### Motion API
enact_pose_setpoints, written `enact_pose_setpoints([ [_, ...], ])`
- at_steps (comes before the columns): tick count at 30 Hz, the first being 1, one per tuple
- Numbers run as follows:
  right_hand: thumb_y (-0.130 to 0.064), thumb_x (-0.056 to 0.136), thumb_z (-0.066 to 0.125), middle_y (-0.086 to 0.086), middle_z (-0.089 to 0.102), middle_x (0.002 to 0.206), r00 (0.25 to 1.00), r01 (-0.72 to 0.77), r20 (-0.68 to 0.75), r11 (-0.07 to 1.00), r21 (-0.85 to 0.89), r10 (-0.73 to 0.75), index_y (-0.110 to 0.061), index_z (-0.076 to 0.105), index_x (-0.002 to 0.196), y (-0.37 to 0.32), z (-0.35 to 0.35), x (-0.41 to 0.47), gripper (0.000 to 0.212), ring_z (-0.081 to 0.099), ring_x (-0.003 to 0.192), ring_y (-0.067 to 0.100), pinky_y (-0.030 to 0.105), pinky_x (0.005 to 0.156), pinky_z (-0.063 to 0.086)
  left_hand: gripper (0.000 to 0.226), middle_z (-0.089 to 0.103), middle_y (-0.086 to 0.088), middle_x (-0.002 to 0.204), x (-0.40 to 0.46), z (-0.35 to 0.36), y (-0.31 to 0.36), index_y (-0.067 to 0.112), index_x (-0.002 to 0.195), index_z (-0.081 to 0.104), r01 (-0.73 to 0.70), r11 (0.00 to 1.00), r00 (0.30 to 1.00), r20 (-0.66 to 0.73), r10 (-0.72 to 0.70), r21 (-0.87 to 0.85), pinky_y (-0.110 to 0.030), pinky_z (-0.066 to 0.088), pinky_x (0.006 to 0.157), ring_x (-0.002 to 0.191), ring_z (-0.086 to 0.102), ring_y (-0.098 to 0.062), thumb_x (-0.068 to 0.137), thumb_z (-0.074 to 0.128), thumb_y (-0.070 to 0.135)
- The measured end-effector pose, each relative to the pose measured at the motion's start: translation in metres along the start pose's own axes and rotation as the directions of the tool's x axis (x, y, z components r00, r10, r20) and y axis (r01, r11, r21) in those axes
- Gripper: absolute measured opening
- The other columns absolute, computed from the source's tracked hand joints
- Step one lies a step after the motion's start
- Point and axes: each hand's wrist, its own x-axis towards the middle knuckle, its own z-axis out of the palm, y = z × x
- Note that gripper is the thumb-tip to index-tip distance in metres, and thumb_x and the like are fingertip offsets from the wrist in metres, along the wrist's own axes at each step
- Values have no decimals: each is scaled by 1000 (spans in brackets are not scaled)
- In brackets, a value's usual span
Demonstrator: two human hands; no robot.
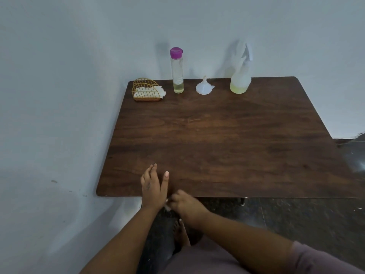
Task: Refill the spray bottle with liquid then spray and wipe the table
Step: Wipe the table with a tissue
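Note:
A translucent spray bottle [241, 76] with pale yellow liquid at its bottom stands at the back right of the brown wooden table [227, 139]. A white funnel [204, 87] sits upside down beside it. A tall clear bottle [177, 71] with a purple cap holds a little liquid. At the table's near edge my left hand [154, 186] is held with straight fingers. My right hand [186, 204] is curled just beside it and pinches a small white scrap [167, 206], partly hidden.
A gold wire holder [147, 89] with white napkins stands at the back left corner. A pale wall runs along the table's left and back sides. Dark floor lies to the right and below the near edge, where a bare foot [180, 232] shows.

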Motion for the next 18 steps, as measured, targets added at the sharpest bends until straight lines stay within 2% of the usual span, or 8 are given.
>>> enact_pose_setpoints([
  [2,-7,84,53,11,63,104,996,93,4,995,20,-93,-6,67,111,-8,2,-3,31,54,94,29,33,85,46,70,36,-13,149,-5,-2,-1,8,145,39,7,1000,1000,-23,-8,-19,-46,31,110,137,27,-31,95,36,57],
  [4,-6,86,54,11,64,107,982,-82,-158,987,136,104,-8,68,111,13,-6,-11,29,55,98,27,28,89,42,66,36,-14,148,-13,-4,-3,7,145,40,14,999,999,-39,-15,-31,-45,30,110,137,26,-31,95,37,50],
  [7,1,85,56,14,65,106,736,-503,-339,808,306,586,-9,69,113,77,-38,-35,33,57,100,34,28,90,39,69,35,-14,149,-29,-2,-8,7,146,37,37,998,998,-39,-39,-54,-45,30,112,139,24,-30,95,35,52],
  [10,8,80,50,19,62,103,570,-696,-344,661,279,746,-1,67,114,113,-59,-53,39,53,100,40,35,88,41,76,34,-14,149,-43,3,-12,7,146,37,49,997,998,-40,-52,-65,-45,30,112,139,24,-28,92,29,60],
  [12,1,83,44,21,59,113,621,-707,-275,676,210,734,-1,63,121,102,-52,-48,43,49,108,39,34,95,38,75,34,-13,149,-50,4,-13,8,146,37,56,996,997,-43,-60,-71,-43,30,111,139,24,-27,91,30,58],
  [14,0,86,40,20,55,124,753,-603,-185,774,192,632,-3,59,127,70,-35,-38,45,45,116,35,33,102,34,74,34,-13,149,-54,4,-12,7,146,37,56,995,997,-53,-61,-82,-42,30,110,139,25,-27,92,31,56],
  [16,6,86,44,18,54,125,897,-410,-89,890,200,433,-4,57,129,25,-13,-28,46,44,115,33,35,104,35,73,35,-14,149,-57,3,-14,6,145,39,62,994,995,-69,-68,-87,-43,31,109,138,26,-29,92,32,56],
  [18,1,87,47,16,55,123,979,-205,17,962,182,205,-4,56,131,-17,5,-23,45,44,113,31,37,100,38,76,35,-14,149,-61,1,-20,7,145,39,53,997,996,-66,-57,-59,-43,32,109,138,28,-29,94,31,63],
])
